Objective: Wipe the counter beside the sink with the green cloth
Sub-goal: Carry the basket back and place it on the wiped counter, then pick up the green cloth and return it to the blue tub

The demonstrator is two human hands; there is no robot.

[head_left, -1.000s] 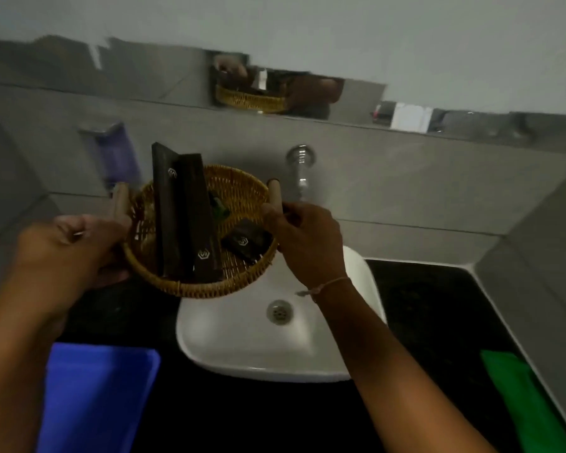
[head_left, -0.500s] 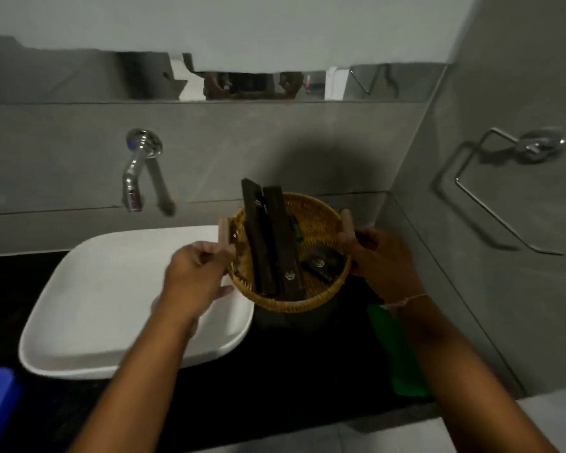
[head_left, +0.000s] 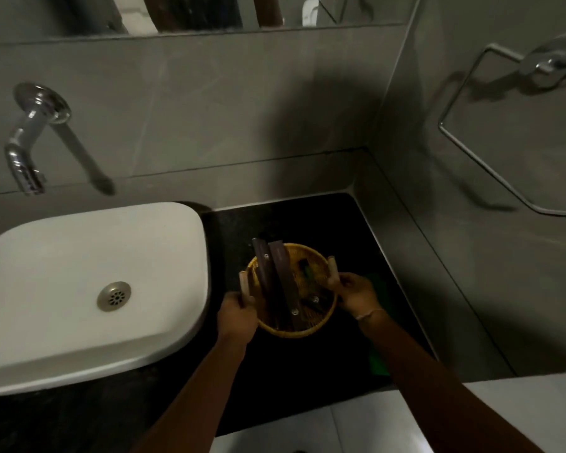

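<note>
A round wicker basket (head_left: 324,325) with two wooden handles holds dark flat packets. It is low over the black counter (head_left: 291,220), right of the white sink (head_left: 89,279). My left hand (head_left: 237,313) grips the basket's left handle. On the other handle my right hand (head_left: 353,291) is closed. The green cloth (head_left: 378,362) lies on the counter by the right wall, mostly hidden under my right forearm.
A chrome tap (head_left: 30,138) juts from the grey tiled wall above the sink. A metal towel ring (head_left: 490,132) hangs on the right wall. A mirror edge runs along the top. The counter's front edge is near my forearms.
I carried the basket from above the sink's left side across to the right and lowered it toward the counter. The view followed to the right and tilted down.
</note>
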